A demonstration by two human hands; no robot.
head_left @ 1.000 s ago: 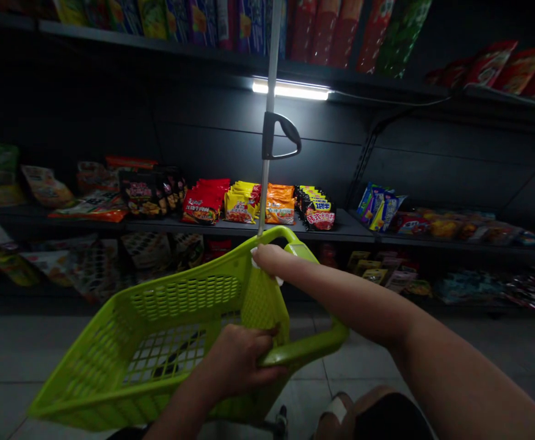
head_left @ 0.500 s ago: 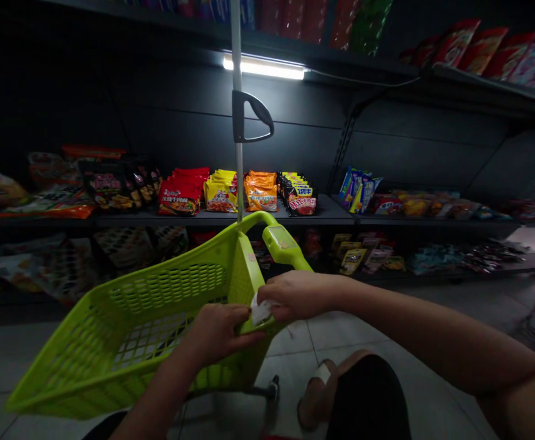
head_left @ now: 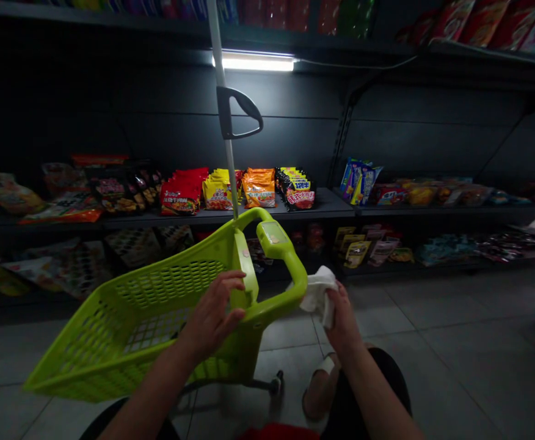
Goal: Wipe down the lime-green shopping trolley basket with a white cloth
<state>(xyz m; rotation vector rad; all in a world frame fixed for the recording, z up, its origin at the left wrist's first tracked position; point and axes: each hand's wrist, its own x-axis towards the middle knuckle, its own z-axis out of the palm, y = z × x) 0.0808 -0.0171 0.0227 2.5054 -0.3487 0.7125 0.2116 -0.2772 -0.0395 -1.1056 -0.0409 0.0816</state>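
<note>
A lime-green plastic shopping cart (head_left: 125,366) with a perforated basket stands in front of me. My left hand (head_left: 215,311) is over the near rim by the handle end, fingers apart and holding nothing; whether it touches the rim I cannot tell. To the right of the cart's looped handle (head_left: 298,278), my right hand (head_left: 343,315) grips a crumpled white tissue or cloth (head_left: 319,293). A grey pole (head_left: 217,43) with a dark grip (head_left: 224,113) rises beside the cart's back corner.
A dark shelf (head_left: 327,200) behind the cart carries red, yellow, orange and black noodle packets (head_left: 299,194). More snack bags (head_left: 356,252) lie on the lower shelf. A tube light (head_left: 258,62) glows above. My sandalled foot (head_left: 316,391) rests on the tiled floor near a cart wheel (head_left: 276,384).
My right hand has moved from the cart's rim to the right, off the handle, with the white tissue or cloth. My left hand has shifted slightly up and its fingers have spread.
</note>
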